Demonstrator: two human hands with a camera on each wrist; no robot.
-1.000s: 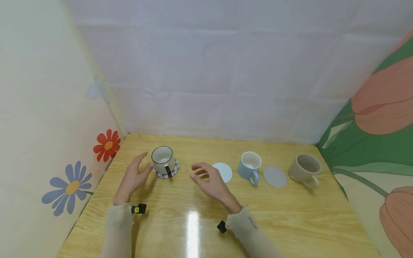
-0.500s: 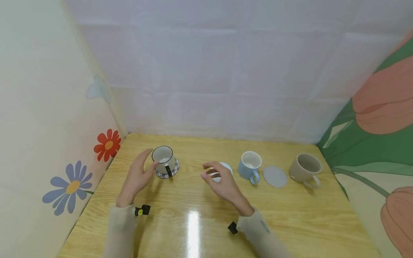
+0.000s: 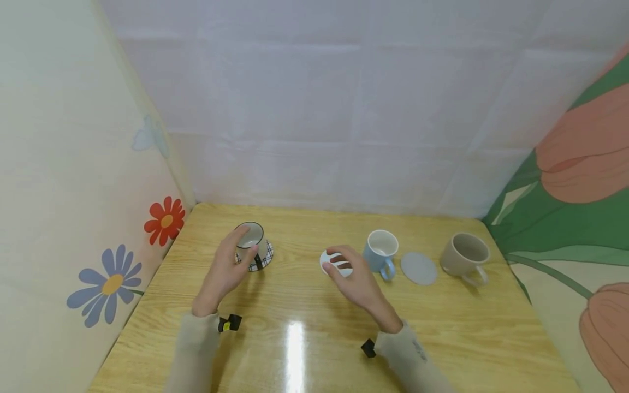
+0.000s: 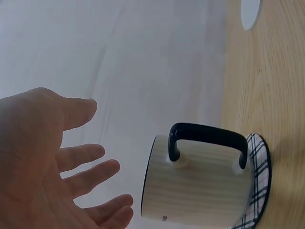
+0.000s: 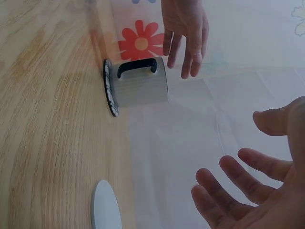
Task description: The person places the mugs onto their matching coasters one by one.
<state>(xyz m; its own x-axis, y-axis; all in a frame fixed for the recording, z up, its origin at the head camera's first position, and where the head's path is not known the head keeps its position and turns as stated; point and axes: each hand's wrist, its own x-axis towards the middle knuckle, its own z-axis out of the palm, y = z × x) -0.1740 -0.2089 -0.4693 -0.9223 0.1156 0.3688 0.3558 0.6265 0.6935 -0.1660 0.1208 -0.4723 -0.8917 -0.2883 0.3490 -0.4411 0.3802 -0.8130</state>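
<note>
Fingers loose, your left hand has neared the black-rimmed mug, your right hand the blue mug, neither yet gripped.

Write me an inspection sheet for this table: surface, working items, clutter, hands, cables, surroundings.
Surface: wood-grain table, with a bright glare streak near its front.
Working items: black-handled mug upright on the plaid coaster; blue mug on bare wood between the white coaster and gray coaster; beige mug on wood, right of the gray one.
Clutter: nothing seen.
Hands: left hand open beside the black-handled mug, apart from it; right hand open above the table near the white coaster, holding nothing.
Cables: nothing seen.
Surroundings: pale cloth behind; flower prints on both sides.
</note>
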